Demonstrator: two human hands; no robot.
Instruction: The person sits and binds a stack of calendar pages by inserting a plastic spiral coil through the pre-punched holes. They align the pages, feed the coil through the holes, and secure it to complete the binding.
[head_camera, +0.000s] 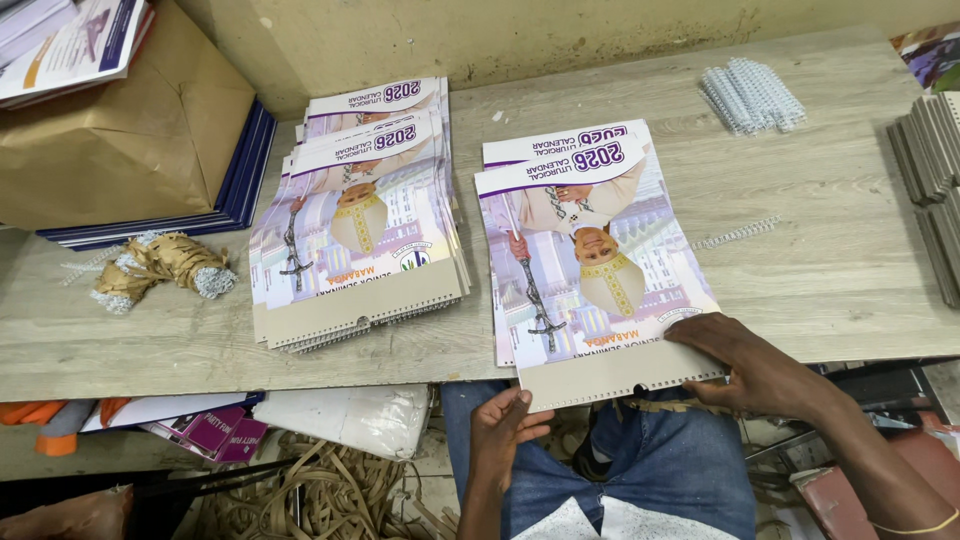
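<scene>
A wall calendar (590, 260) with a purple and white printed cover lies upside down to me on the wooden table (820, 260), its punched brown edge hanging over the near side. My right hand (755, 365) rests on its near right corner, gripping that edge. My left hand (505, 425) sits just below the near left corner, fingers curled, touching the punched edge. A second calendar shows beneath the top one.
A fanned stack of the same calendars (360, 220) lies to the left. White wire binding combs (750, 95) sit at the back right, and one loose comb (735, 233) lies beside the calendar. A brown paper package (120, 130) and grey strips (925, 150) flank the table.
</scene>
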